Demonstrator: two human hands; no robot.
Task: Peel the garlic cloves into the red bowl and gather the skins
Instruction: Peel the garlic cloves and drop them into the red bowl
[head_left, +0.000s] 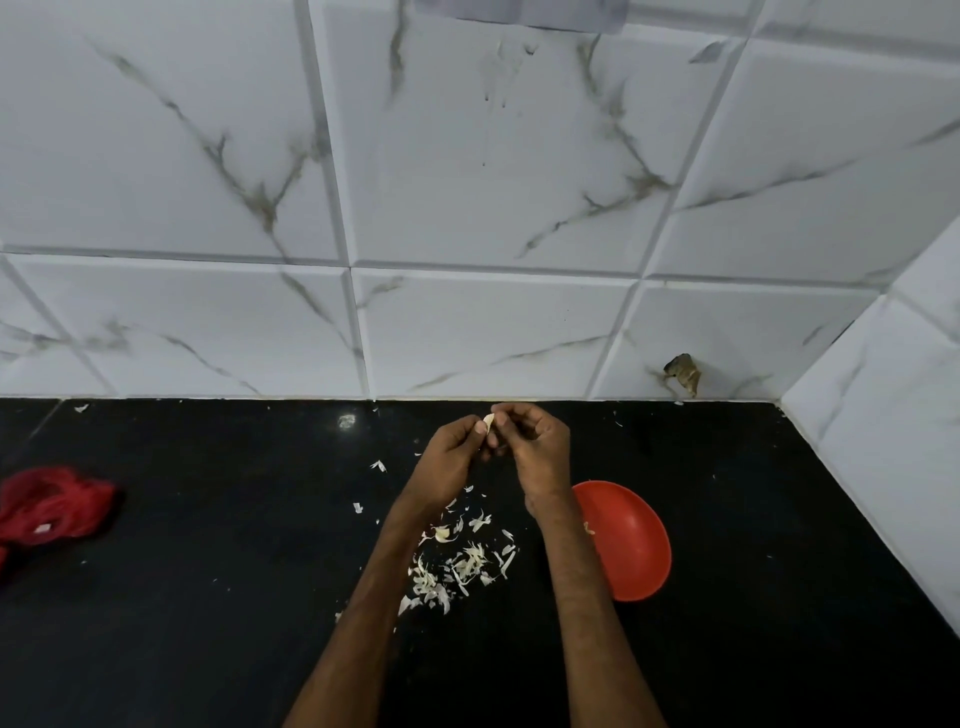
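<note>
Pinching garlic clove (488, 419) between left hand (456, 453) and right hand (536, 448), fingers curled.
Held beyond scattered skins (462, 564), with red bowl (631, 543) nearer and to the right.

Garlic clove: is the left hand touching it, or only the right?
Touching. The head view shows the thumb of the left hand pressed against the garlic clove, while the right hand pinches it from the other side.
</note>
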